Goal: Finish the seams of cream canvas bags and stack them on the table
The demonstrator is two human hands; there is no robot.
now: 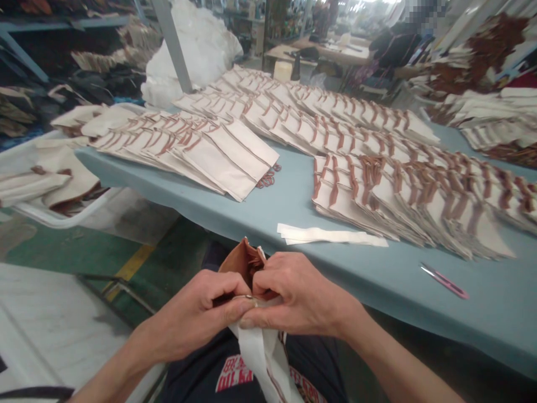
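My left hand [222, 302] and my right hand [289, 291] meet over my lap, with thumbs and fingers pinched on a sewn piece [254, 341] of off-white material. Brown leather-like material [235, 261] of the same piece rises beyond my knuckles. A pale strip hangs from under my thumbs toward my body, with a dark edge along it. My fingers hide the gripped part, so the kind of article cannot be told. On the near table edge, past my right hand, lie white strips [331, 235]. Pink-handled thread snips [444, 280] rest farther right.
The blue-covered table [293, 179] carries overlapping rows of off-white pieces with brown edges [377, 190] and another stack [226, 151] at left. Brown loops [267, 177] lie by that stack. A white bin [75, 218] stands left, and a person [394, 50] sits at the back.
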